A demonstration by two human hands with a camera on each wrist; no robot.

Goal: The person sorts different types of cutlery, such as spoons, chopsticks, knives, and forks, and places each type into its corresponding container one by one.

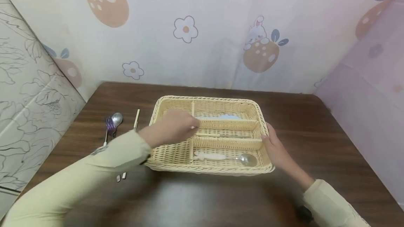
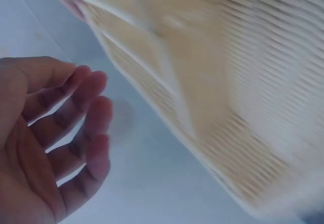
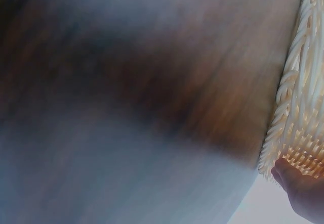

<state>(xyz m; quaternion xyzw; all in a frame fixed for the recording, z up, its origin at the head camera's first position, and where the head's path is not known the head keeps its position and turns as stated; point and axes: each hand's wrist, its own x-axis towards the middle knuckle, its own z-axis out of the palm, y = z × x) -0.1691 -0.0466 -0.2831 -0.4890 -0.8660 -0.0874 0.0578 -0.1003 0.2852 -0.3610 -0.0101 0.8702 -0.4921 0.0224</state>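
Observation:
A pale woven basket (image 1: 176, 166) with divided compartments sits on the brown table. My left hand (image 1: 172, 127) is over its left compartment, fingers loosely curled; in the left wrist view no object shows between the fingers (image 2: 91, 123). At the right end, my right hand (image 1: 274, 148) grips the basket's rim, thumb over the edge, also visible in the right wrist view (image 3: 298, 186). A spoon (image 1: 247, 159) with a white handle lies in the front compartment. Thin chopsticks (image 1: 233, 136) lie in the middle one. Something pale blue (image 1: 229, 117) shows in the back one.
Left of the basket lie a purple fork (image 1: 109, 124), a metal spoon (image 1: 117, 119) and a chopstick (image 1: 137, 118), partly behind my left sleeve. Two small shiny pieces (image 1: 124, 175) are nearer the front. A patterned wall (image 1: 208, 62) stands behind the table.

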